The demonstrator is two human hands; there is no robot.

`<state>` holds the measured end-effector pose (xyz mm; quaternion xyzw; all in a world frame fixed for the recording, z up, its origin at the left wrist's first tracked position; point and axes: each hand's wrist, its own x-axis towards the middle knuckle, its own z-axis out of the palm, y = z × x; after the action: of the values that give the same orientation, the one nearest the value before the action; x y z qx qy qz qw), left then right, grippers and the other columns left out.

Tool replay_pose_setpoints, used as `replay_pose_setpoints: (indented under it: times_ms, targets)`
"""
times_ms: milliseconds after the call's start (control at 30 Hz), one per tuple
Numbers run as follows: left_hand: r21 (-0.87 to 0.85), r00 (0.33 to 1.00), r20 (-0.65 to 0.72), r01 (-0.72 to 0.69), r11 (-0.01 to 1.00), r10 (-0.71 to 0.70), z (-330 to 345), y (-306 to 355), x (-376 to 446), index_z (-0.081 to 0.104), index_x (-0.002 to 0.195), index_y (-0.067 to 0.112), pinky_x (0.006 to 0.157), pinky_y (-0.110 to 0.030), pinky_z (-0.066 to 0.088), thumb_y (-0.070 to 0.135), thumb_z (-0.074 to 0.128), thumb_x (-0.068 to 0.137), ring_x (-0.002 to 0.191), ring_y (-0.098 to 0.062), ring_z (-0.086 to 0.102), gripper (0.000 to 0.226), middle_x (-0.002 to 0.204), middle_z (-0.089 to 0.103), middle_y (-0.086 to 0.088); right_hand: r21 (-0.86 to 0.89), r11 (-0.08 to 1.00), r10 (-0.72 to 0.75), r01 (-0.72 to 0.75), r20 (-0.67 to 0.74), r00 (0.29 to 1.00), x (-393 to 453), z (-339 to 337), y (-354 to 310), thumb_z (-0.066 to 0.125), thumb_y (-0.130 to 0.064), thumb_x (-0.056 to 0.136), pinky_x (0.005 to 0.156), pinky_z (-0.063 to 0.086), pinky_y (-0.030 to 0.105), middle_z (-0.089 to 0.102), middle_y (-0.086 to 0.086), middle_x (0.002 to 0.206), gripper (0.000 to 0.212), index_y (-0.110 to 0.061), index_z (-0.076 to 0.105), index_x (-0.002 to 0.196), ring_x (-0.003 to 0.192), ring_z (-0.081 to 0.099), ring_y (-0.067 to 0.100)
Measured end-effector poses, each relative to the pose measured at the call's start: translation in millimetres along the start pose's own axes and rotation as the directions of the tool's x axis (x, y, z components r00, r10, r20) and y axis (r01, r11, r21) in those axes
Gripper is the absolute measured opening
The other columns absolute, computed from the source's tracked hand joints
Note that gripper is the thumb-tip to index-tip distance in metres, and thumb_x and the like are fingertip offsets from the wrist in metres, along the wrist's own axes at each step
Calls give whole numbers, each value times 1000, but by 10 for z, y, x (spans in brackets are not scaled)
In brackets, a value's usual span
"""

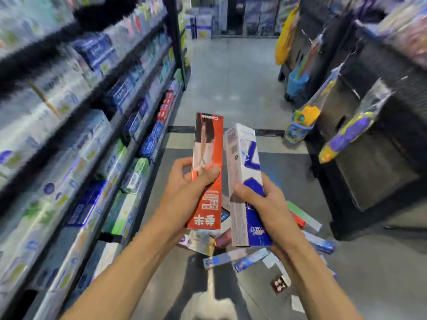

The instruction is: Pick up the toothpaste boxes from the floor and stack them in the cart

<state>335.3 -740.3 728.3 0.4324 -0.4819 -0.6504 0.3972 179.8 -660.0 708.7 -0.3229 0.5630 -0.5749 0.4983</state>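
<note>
Left hand (184,179) gripped red toothpaste box (208,162), right hand (261,199) white-blue box (245,181), frame center; cart unseen, loose one-handed holds risked drops onto floor pile (231,259).

In the upper centre of the frame, the bare floor (231,72) is lying open between the stocked shelves (97,125) filling the left side and the dark racks (369,139) standing at the right. Scattered boxes (231,257) are blocking the lower centre.
</note>
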Motion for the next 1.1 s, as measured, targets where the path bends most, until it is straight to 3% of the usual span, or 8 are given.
replay_pose_setpoints:
  times_ms: [133, 200, 300, 467, 667, 833, 967, 1100]
  targets:
    - [-36, 998, 44, -37, 999, 38, 281, 1127, -241, 54, 120, 18, 63, -35, 58, 44, 81, 64, 73, -23, 74, 67, 94, 77, -15, -41, 997, -70, 68, -64, 995, -236, 30, -1169, 81, -47, 62, 56, 55, 24, 78, 3, 86, 61, -14, 66, 111, 69, 75, 18]
    - [-66, 997, 54, -56, 996, 60, 401, 1576, -354, 54, 120, 20, 60, -31, 57, 44, 82, 65, 72, -23, 74, 66, 94, 77, -15, -17, 994, -112, 111, -73, 991, -342, 56, -1640, 84, -51, 56, 60, 57, 28, 78, 4, 92, 66, -20, 66, 112, 74, 75, 21]
    - [-84, 991, 72, -103, 991, 109, 614, 2118, -507, 55, 118, 24, 60, -28, 57, 42, 85, 71, 75, -25, 75, 58, 93, 77, -13, -9, 981, -194, 194, -71, 978, -531, 70, -2237, 88, -46, 57, 64, 59, 29, 77, 4, 101, 64, -33, 63, 115, 84, 76, 25]
    - [-104, 974, 102, -191, 976, 201, 900, 2652, -733, 60, 113, 30, 65, -33, 59, 48, 85, 70, 85, -31, 76, 52, 96, 77, -10, -17, 947, -322, 321, -91, 943, -871, 65, -2905, 88, -30, 67, 68, 60, 33, 76, 8, 102, 61, -27, 58, 120, 81, 75, 32]
    - [-165, 951, 199, -206, 965, 237, 1076, 2887, -861, 59, 119, 32, 64, -33, 58, 53, 87, 66, 86, -31, 76, 63, 100, 77, -8, -93, 901, -433, 423, -214, 875, -1216, 13, -3254, 84, -14, 80, 65, 59, 26, 75, -1, 104, 58, -25, 53, 127, 80, 76, 25]
    - [-156, 923, 298, -204, 967, 243, 1124, 2950, -942, 57, 121, 31, 60, -26, 57, 51, 83, 70, 79, -23, 77, 61, 98, 78, -3, -186, 867, -498, 463, -363, 788, -1562, 64, -3280, 85, -18, 78, 67, 62, 38, 73, -4, 106, 63, -30, 51, 129, 84, 75, 23]
    - [-164, 868, 448, -156, 974, 215, 1141, 3011, -1043, 55, 122, 30, 64, -31, 59, 44, 82, 74, 85, -29, 77, 56, 99, 78, -5, -217, 860, -505, 461, -489, 711, -1880, 188, -3247, 87, -27, 73, 65, 61, 35, 72, 0, 109, 66, -34, 51, 128, 85, 75, 28]
    - [-155, 791, 584, -110, 982, 181, 1159, 2946, -1264, 59, 117, 34, 64, -30, 59, 43, 82, 75, 85, -28, 77, 48, 101, 78, -5, -285, 878, -475, 385, -622, 623, -2294, 341, -3106, 88, -28, 72, 73, 63, 41, 73, -4, 107, 70, -33, 48, 130, 90, 75, 28]
